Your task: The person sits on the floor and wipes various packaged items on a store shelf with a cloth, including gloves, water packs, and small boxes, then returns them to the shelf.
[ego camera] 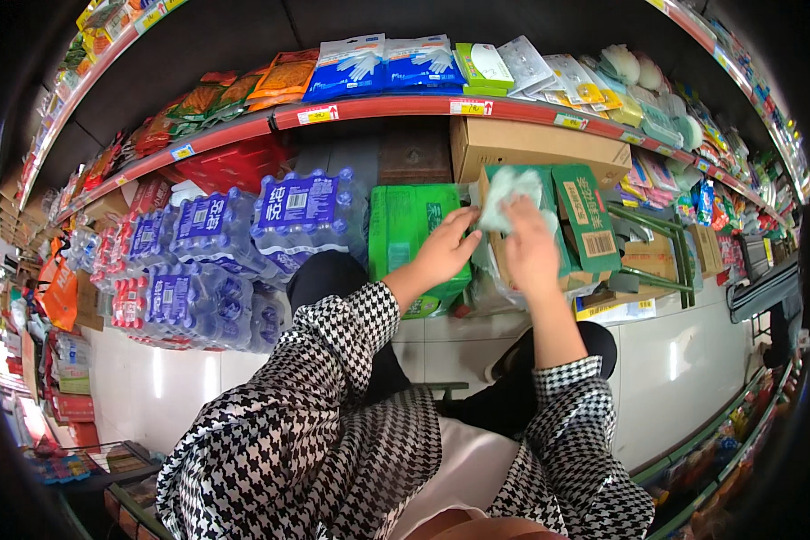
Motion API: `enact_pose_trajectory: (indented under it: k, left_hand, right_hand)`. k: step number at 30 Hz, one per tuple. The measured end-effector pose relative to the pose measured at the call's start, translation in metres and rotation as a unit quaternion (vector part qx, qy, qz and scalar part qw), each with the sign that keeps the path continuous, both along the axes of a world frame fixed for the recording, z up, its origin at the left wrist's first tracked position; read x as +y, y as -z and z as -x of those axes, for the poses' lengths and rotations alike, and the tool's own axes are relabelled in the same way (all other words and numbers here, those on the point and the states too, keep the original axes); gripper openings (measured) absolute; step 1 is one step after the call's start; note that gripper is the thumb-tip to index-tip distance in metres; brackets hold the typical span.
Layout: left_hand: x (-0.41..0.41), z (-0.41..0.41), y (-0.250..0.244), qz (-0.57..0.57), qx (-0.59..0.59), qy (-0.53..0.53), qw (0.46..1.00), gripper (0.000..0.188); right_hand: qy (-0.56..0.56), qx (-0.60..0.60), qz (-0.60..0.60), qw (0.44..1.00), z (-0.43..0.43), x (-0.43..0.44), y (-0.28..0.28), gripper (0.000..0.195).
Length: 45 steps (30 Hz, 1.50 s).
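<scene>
My right hand (530,246) presses on a bunched white cloth (513,192); both are blurred. Under the cloth is an opened cardboard carton with green printed flaps (586,210), partly wrapped in clear plastic. My left hand (445,246) is over a bright green plastic-wrapped pack (405,223) that stands just left of the carton. Its fingers are apart, with the tips close to the carton's left edge; whether they touch it I cannot tell.
Shrink-wrapped bottle packs (209,223) are stacked at left. A red-edged shelf (405,108) with bagged gloves (358,64) runs above. Behind the carton is a brown cardboard box (533,145). A green metal frame with wheels (655,270) lies at right. White floor tiles (675,364) surround my legs.
</scene>
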<state>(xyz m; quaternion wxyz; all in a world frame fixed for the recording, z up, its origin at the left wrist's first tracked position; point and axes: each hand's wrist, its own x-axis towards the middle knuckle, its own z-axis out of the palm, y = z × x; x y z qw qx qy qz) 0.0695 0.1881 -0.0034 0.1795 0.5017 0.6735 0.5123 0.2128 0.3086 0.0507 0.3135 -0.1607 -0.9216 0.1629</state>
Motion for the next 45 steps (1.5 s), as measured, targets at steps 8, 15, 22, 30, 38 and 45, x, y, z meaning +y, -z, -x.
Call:
enact_pose_trajectory:
  k: [8, 15, 22, 30, 38, 45]
  left_hand:
    - [-0.001, -0.025, -0.003, -0.016, -0.015, 0.001, 1.000, 0.052]
    - [-0.007, -0.029, -0.008, 0.032, -0.032, 0.014, 0.999, 0.052]
    - [-0.015, -0.029, -0.017, 0.068, -0.008, 0.004, 0.998, 0.054]
    - [-0.006, -0.018, 0.004, -0.014, -0.008, -0.056, 0.998, 0.044]
    - [-0.012, -0.008, -0.001, -0.088, -0.001, -0.062, 0.994, 0.037]
    - [-0.016, -0.013, -0.043, -0.165, 0.072, -0.103, 0.978, 0.038]
  right_hand:
    - [0.022, -0.176, -0.001, 0.984, -0.007, -0.015, -0.010, 0.053]
    - [0.001, -0.204, -0.020, 0.979, 0.017, 0.013, -0.017, 0.046]
    - [-0.001, -0.155, -0.057, 0.986, 0.033, 0.018, -0.017, 0.040]
    - [-0.015, 0.136, 0.426, 0.894, 0.014, 0.017, -0.047, 0.027]
    - [-0.091, 0.319, 0.814, 0.476, 0.008, 0.044, -0.065, 0.042]
    - [-0.170, 0.341, 0.827, 0.413, 0.006, 0.053, -0.058, 0.045]
